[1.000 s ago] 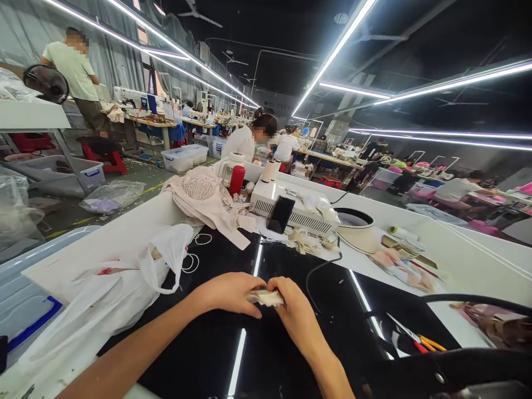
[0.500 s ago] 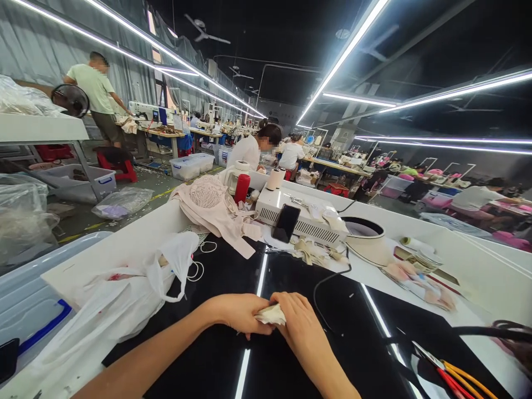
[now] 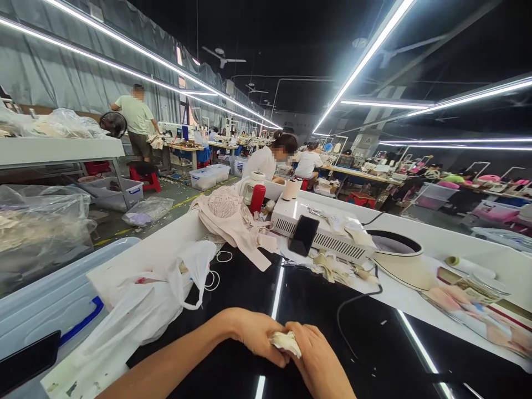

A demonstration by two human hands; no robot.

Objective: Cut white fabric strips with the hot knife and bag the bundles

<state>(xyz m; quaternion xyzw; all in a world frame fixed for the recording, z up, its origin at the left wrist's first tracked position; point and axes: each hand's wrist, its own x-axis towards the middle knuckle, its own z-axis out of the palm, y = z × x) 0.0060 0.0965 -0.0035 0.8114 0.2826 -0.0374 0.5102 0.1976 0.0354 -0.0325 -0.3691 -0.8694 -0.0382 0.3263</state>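
Between my two hands is a small bunch of cream fabric pieces (image 3: 286, 342), its crumpled edges showing at the top. My left hand (image 3: 256, 334) is closed around the bunch from the left. My right hand (image 3: 312, 344) presses on it from the right, fingers curled over. Both hands are just above the glossy black work surface (image 3: 233, 288). Beyond them, more cream fabric scraps (image 3: 330, 266) lie beside a white vented box (image 3: 332, 235), with a black phone (image 3: 303, 235) leaning against it.
At the left are a white plastic bag (image 3: 153, 302) and pale pink lace garment (image 3: 233, 216). A red bottle (image 3: 257, 198) stands behind. A black cable (image 3: 341, 316) curves at right, near a cream round container (image 3: 397, 257). Co-workers sit and stand farther off.
The view has turned left and tilted up slightly, so the scissors at lower right have mostly left the frame. Both hands still hold the fabric bunch, with the fingers slightly shifted.
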